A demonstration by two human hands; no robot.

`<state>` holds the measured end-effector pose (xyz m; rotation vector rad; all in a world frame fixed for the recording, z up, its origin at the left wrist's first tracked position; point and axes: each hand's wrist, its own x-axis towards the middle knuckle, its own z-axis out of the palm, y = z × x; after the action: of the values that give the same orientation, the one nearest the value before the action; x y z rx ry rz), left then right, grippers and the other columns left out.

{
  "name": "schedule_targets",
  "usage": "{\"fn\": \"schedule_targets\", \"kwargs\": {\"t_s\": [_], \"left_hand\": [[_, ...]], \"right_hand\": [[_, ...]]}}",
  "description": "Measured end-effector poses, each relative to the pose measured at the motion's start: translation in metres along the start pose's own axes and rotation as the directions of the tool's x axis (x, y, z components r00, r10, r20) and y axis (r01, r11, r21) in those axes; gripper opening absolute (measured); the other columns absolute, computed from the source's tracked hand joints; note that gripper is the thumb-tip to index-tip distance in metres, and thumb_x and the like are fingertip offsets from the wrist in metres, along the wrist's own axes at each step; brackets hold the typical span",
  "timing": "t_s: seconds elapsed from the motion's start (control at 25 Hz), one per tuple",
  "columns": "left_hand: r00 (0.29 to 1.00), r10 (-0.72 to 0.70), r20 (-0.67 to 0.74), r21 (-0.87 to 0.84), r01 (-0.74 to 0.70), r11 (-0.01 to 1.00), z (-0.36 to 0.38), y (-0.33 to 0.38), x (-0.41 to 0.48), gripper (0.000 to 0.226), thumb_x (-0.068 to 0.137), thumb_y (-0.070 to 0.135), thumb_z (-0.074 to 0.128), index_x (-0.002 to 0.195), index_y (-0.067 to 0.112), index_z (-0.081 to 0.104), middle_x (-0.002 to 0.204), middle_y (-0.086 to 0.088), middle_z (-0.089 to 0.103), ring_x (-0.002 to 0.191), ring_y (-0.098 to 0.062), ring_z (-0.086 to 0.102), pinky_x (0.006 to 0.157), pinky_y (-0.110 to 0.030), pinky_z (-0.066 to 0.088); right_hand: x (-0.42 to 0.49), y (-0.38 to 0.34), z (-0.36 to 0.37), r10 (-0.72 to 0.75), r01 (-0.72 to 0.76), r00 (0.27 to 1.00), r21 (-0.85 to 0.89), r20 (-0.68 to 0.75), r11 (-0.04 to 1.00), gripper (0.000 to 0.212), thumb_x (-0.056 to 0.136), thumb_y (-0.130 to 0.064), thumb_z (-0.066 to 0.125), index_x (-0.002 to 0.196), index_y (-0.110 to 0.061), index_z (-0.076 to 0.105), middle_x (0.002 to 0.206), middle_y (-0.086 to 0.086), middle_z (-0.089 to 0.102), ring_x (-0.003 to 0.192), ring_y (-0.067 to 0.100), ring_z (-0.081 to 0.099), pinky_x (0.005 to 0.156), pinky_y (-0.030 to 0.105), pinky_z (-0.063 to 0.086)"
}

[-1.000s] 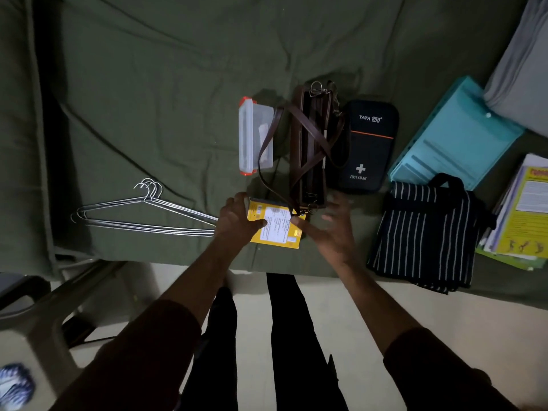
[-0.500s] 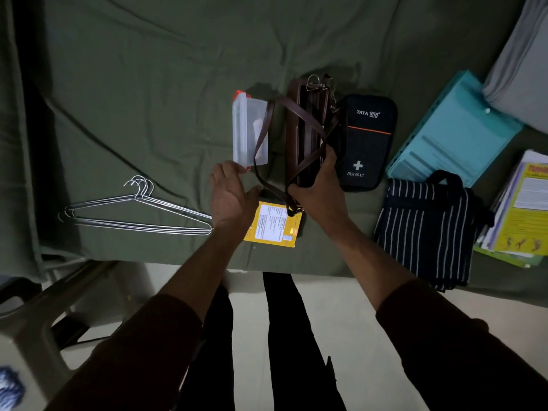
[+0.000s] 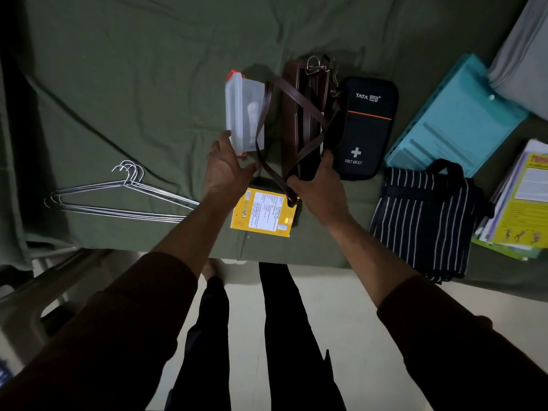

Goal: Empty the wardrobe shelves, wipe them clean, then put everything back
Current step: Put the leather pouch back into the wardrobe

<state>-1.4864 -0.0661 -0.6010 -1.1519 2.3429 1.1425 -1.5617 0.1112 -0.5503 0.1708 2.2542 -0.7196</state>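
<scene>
Gripping the brown bag (image 3: 305, 120) at its near end, my right hand (image 3: 318, 188) curls its fingers around it. My left hand (image 3: 226, 170), fingers spread wide, touches the clear plastic box (image 3: 244, 114). Both lie on the green bed (image 3: 133, 84).

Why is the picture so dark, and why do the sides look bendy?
In the head view the room light is dim, so the green sheet and brown bag look murky, while the yellow packet and pale floor stand out. The wide lens curves the edges; the sleeves look huge. Nothing looks smeared.

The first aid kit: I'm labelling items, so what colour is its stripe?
Orange, a thin line across the dark first aid kit, seen in the head view.
</scene>
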Motion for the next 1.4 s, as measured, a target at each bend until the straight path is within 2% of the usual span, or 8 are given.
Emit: {"fn": "schedule_targets", "kwargs": {"t_s": [0.16,0.28,0.6,0.72,0.92,1.12,1.28,1.4], "left_hand": [[0.999,0.001,0.038,0.111,-0.005,0.994,-0.004,0.001,-0.023,0.087,0.082,0.027,0.08,0.151,0.008,0.031,0.142,-0.017,0.044,0.126,-0.037,0.045,0.104,-0.046,0.043],[0.997,0.068,-0.03,0.135,-0.063,0.989,-0.021,0.009,-0.035,0.083,0.08,0.03,0.077,0.147,0.002,0.037,0.136,-0.021,0.046,0.121,-0.04,0.045,0.102,-0.043,0.036],[0.992,0.121,-0.037,-0.041,-0.122,0.992,-0.095,0.045,-0.078,0.061,0.087,0.03,0.078,0.137,0.006,0.052,0.127,-0.02,0.059,0.117,-0.037,0.057,0.101,-0.045,0.046],[0.992,0.125,-0.018,-0.115,-0.126,0.985,-0.116,0.063,-0.097,0.056,0.092,0.041,0.071,0.135,0.009,0.054,0.126,-0.015,0.061,0.112,-0.027,0.061,0.095,-0.037,0.049],[0.996,0.086,-0.013,-0.291,-0.086,0.953,-0.182,0.104,-0.145,0.065,0.092,0.064,0.056,0.139,0.019,0.053,0.126,-0.005,0.06,0.114,-0.019,0.059,0.101,-0.037,0.048],[0.995,0.034,-0.096,-0.548,-0.082,0.832,-0.243,0.124,-0.192,0.056,0.079,0.08,0.059,0.118,0.039,0.057,0.112,0.016,0.068,0.103,-0.003,0.066,0.088,-0.032,0.054],[0.969,-0.042,-0.244,-0.692,-0.144,0.707,-0.292,0.095,-0.228,0.026,0.092,0.045,0.071,0.105,0.023,0.065,0.09,0.011,0.073,0.081,-0.001,0.07,0.071,-0.027,0.057],[0.947,-0.176,-0.27,-0.756,-0.095,0.647,-0.318,0.044,-0.272,0.03,0.087,0.047,0.076,0.102,0.021,0.071,0.087,0.012,0.075,0.082,-0.003,0.07,0.075,-0.031,0.058]], "right_hand": [[-0.003,-0.009,-0.004,0.044,-0.043,0.999,-0.095,0.01,0.995,0.065,0.078,-0.029,0.075,0.128,-0.005,0.04,0.116,0.013,0.064,0.103,0.035,0.063,0.075,0.032,0.046],[-0.007,-0.022,-0.021,0.044,-0.05,0.998,-0.114,-0.049,0.992,0.058,0.078,-0.036,0.071,0.124,-0.007,0.05,0.118,0.014,0.065,0.107,0.038,0.062,0.084,0.038,0.051],[-0.067,-0.087,-0.083,-0.063,0.068,0.994,0.058,-0.088,0.996,0.043,0.075,-0.038,0.075,0.109,-0.016,0.064,0.102,0.003,0.07,0.095,0.028,0.066,0.081,0.034,0.051],[-0.094,-0.104,-0.092,-0.102,0.106,0.99,0.038,-0.098,0.994,0.046,0.074,-0.041,0.073,0.113,-0.019,0.063,0.106,0.004,0.071,0.098,0.029,0.066,0.085,0.035,0.051],[-0.157,-0.159,-0.111,-0.325,0.325,0.941,-0.02,-0.096,0.946,0.045,0.073,-0.045,0.069,0.112,-0.025,0.059,0.104,0.0,0.07,0.098,0.027,0.066,0.084,0.038,0.053],[-0.212,-0.208,-0.095,-0.592,0.587,0.805,-0.187,0.033,0.788,0.046,0.077,-0.048,0.066,0.116,-0.025,0.058,0.107,0.0,0.068,0.105,0.026,0.063,0.086,0.038,0.05],[-0.259,-0.237,-0.062,-0.785,0.794,0.581,-0.367,0.217,0.485,0.046,0.083,-0.039,0.065,0.124,-0.02,0.054,0.111,0.005,0.068,0.108,0.033,0.061,0.085,0.039,0.044],[-0.299,-0.254,-0.03,-0.833,0.886,0.402,-0.391,0.38,0.249,0.048,0.084,-0.033,0.065,0.129,-0.021,0.052,0.115,0.006,0.068,0.109,0.034,0.063,0.085,0.038,0.045]]}}
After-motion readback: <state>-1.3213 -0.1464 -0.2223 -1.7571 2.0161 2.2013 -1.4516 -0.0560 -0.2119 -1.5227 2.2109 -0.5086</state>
